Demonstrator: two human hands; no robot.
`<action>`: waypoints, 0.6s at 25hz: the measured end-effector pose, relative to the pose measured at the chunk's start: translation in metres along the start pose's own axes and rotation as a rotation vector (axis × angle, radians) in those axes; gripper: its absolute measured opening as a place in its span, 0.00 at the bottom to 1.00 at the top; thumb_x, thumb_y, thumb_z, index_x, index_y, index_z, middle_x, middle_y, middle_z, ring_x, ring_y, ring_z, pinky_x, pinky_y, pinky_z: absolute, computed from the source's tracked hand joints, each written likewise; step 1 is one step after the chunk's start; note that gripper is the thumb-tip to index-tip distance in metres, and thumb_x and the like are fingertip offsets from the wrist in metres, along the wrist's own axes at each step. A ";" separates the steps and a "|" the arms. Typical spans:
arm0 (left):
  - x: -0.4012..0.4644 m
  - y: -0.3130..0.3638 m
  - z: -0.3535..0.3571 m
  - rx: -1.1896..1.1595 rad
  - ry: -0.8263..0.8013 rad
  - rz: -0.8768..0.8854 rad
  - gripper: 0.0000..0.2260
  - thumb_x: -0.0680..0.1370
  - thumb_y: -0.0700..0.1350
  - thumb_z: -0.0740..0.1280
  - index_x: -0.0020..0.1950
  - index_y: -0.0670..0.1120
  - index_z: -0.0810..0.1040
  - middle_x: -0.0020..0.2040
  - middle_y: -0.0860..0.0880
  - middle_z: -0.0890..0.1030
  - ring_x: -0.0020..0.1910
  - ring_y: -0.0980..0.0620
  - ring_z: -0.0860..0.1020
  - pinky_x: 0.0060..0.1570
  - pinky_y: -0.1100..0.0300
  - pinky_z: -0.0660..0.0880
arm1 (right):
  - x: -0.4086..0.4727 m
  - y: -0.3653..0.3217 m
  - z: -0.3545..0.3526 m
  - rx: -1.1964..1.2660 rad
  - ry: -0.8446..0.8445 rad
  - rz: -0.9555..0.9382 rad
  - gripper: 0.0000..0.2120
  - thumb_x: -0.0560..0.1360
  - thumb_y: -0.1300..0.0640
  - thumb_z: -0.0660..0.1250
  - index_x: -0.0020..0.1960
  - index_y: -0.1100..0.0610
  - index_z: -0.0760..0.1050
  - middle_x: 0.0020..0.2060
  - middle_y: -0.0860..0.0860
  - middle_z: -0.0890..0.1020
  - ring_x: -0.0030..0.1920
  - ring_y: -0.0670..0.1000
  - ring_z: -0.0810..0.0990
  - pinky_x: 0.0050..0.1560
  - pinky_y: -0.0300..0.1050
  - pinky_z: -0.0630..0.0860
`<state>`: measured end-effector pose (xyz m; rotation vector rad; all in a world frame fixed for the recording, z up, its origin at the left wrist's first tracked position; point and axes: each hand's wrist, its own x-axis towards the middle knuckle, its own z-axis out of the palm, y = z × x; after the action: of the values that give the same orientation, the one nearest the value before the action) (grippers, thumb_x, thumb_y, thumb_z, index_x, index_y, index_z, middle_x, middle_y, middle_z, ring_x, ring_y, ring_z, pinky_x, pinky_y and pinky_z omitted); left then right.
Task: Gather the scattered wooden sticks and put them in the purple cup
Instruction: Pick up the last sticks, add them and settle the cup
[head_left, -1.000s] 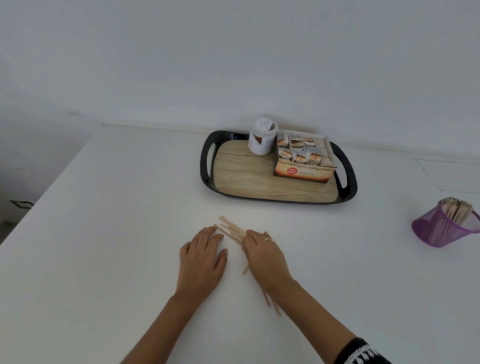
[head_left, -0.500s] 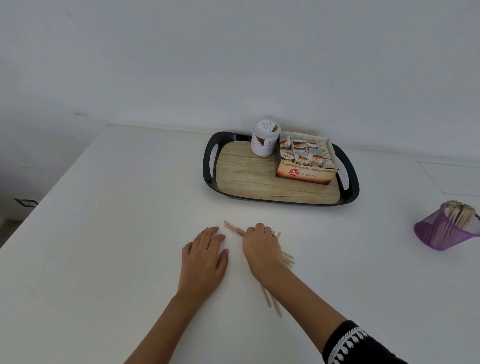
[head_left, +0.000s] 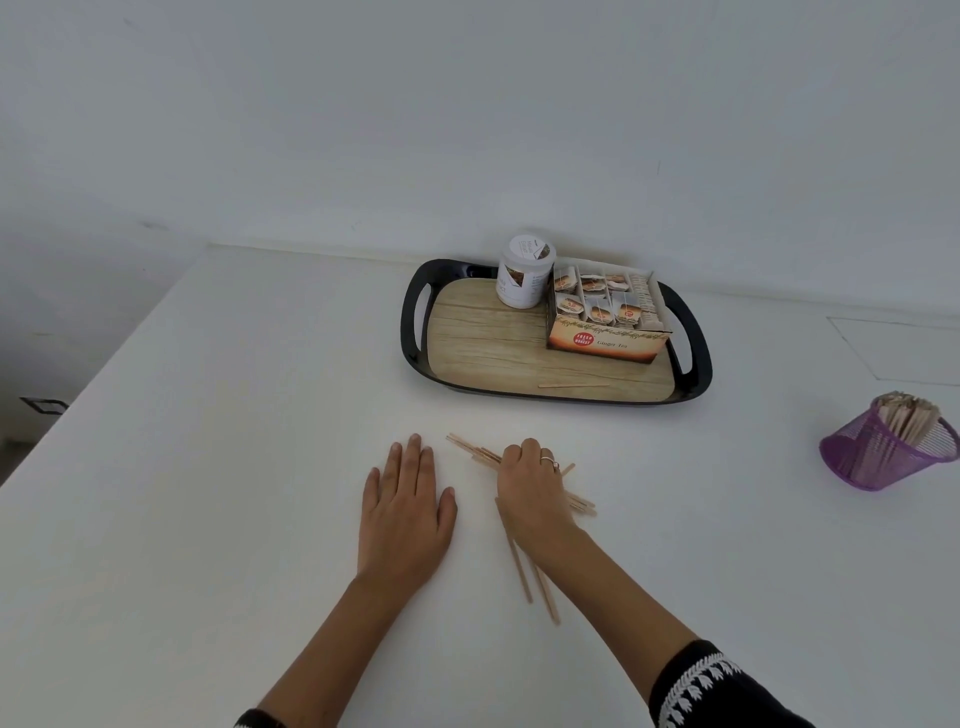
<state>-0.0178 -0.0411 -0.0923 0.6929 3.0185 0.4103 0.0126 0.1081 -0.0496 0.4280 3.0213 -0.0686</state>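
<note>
Several thin pale wooden sticks (head_left: 478, 454) | right hand (head_left: 530, 480) is curling round them | left hand (head_left: 402, 512) is lying spread flat on white counter (head_left: 208, 467) | risk: loose grip is likely letting sticks fan out and slip.

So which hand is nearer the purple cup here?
The right hand. It grips a bundle of wooden sticks mid-table, with the purple cup far off to its right. The left hand lies flat, farther left.

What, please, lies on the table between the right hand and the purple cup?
In the head view, only bare white table lies between the right hand, curled on wooden sticks, and the purple cup.
</note>
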 end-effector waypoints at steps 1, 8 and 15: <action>0.000 0.000 0.000 0.007 -0.001 0.001 0.27 0.81 0.54 0.47 0.78 0.44 0.51 0.79 0.47 0.49 0.78 0.47 0.47 0.74 0.49 0.47 | 0.000 0.002 -0.003 0.028 0.005 0.006 0.15 0.75 0.71 0.57 0.61 0.62 0.66 0.58 0.60 0.71 0.56 0.58 0.73 0.57 0.48 0.71; 0.000 0.000 0.002 0.001 0.005 0.003 0.27 0.81 0.55 0.46 0.78 0.45 0.51 0.79 0.47 0.50 0.78 0.47 0.47 0.74 0.50 0.46 | 0.013 0.034 -0.033 0.957 0.071 0.184 0.04 0.81 0.60 0.52 0.50 0.57 0.65 0.38 0.49 0.73 0.32 0.44 0.71 0.26 0.32 0.69; -0.001 0.000 0.001 -0.027 0.028 0.004 0.26 0.81 0.53 0.51 0.77 0.44 0.56 0.79 0.46 0.54 0.77 0.46 0.51 0.73 0.48 0.50 | 0.021 0.058 -0.044 1.710 0.355 0.359 0.12 0.78 0.58 0.63 0.36 0.54 0.68 0.23 0.46 0.66 0.23 0.44 0.62 0.25 0.38 0.63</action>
<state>-0.0170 -0.0407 -0.0936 0.6979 3.0315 0.4642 0.0051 0.1719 -0.0096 1.0328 2.1774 -2.6710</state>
